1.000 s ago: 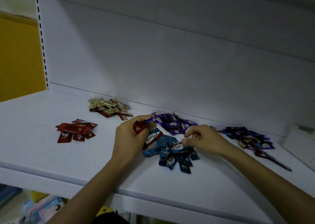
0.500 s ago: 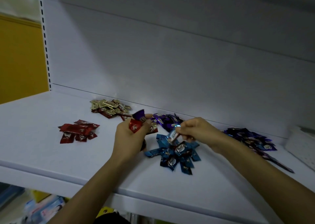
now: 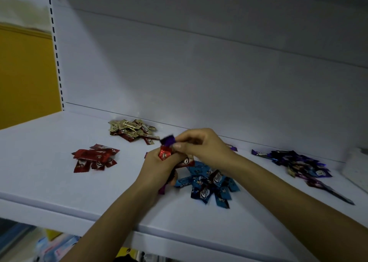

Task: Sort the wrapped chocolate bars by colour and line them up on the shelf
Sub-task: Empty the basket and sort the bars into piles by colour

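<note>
purple bar [image 3: 168,141] is being pinched by the right hand [image 3: 205,148], likely to pull it from the mixed bunch [image 3: 165,154] the left hand [image 3: 157,170] is gripping. hands are touching, over the blue pile [image 3: 209,182] on the shelf [image 3: 49,162].

On the white shelf [image 3: 59,182], a messy blue pile [image 3: 209,184] of wrapped bars. Well left of the blue pile, a red pile [image 3: 95,159]. Behind and left, a gold pile [image 3: 132,131]. Off to the right, a dark purple pile [image 3: 296,162]. Just up and left, a red bar [image 3: 164,154] gripped in the left hand [image 3: 157,167], and a purple bar [image 3: 167,141] pinched by the right hand [image 3: 200,146].
</note>
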The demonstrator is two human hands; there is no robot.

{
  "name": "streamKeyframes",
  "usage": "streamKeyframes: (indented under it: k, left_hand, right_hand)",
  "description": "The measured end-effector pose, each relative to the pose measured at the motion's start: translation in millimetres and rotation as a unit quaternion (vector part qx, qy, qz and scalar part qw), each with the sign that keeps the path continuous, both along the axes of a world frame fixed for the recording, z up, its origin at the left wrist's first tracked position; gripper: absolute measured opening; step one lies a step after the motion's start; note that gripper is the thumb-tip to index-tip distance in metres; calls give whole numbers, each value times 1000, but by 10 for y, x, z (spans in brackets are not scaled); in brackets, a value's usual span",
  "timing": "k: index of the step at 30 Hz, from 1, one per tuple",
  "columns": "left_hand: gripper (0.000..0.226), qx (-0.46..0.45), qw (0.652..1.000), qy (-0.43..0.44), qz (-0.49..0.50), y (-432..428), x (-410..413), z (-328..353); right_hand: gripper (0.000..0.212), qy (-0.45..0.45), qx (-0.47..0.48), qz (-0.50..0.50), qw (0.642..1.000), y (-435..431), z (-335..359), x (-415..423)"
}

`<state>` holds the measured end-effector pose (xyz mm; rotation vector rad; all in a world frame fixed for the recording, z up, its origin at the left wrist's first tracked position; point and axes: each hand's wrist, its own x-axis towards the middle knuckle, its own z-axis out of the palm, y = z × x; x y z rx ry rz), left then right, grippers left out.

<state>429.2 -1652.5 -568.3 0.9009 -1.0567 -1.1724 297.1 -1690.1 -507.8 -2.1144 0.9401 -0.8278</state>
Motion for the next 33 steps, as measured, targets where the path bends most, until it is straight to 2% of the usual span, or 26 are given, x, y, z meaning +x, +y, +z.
streamKeyframes:
  k: [2, 4, 6, 8, 9, 11, 13, 14, 15, 16, 18, 21, 24, 26, 30, 33]
  left_hand:
    - [12, 5, 1000, 2, 6, -10, 17, 5]
    - [30, 9, 1000, 13, 8, -36, 37, -7]
    - [50, 20, 999, 26, 16, -59, 53, -26]
    - [66, 44, 997, 56, 36, -81, 75, -42]
    - [66, 57, 995, 74, 45, -89, 85, -40]
    - [48, 72, 991, 105, 42, -90, 101, -27]
    - [31, 77, 990, 110, 28, -86, 102, -21]
    - [24, 76, 991, 107, 23, -84, 100, -23]
    - [18, 75, 992, 104, 18, -85, 97, -23]
    - [15, 72, 992, 102, 14, -82, 93, -20]
    - [14, 68, 993, 100, 10, -76, 86, -15]
    - [14, 58, 993, 101, 3, -66, 93, -18]
    - [19, 36, 993, 110, 6, -71, 89, -21]
    - [31, 29, 993, 109, 22, -73, 79, -12]
    - [44, 34, 990, 130, 37, -66, 72, -2]
    - [45, 26, 994, 103, 29, -63, 63, -3]
  right_hand:
    - [6, -66, 61, -40, 995, -121, 21, 24]
    - [7, -125, 109, -105, 980, -301, 41, -29]
    - [8, -131, 99, -197, 967, -500, 27, -143]
    - [13, -102, 72, -275, 953, -696, -32, -298]
    - [21, -83, 70, -295, 949, -759, -56, -375]
    - [41, -14, 72, -300, 951, -819, -141, -508]
    - [46, 118, -12, -312, 943, -805, -228, -585]
    - [40, 142, -62, -307, 939, -764, -248, -571]
    - [31, 124, -81, -285, 947, -688, -251, -526]
    - [24, 78, -62, -247, 964, -585, -245, -456]
    - [27, -9, 31, -149, 988, -354, -213, -300]
    - [31, -28, 79, -61, 995, -115, -180, -135]
    - [18, -45, 107, -52, 992, -78, -174, -66]
    - [17, -40, 119, -48, 991, -82, -160, -48]
    - [16, -23, 75, -22, 997, -60, -146, -38]
    - [15, 1, 48, -11, 999, -56, -115, -30]
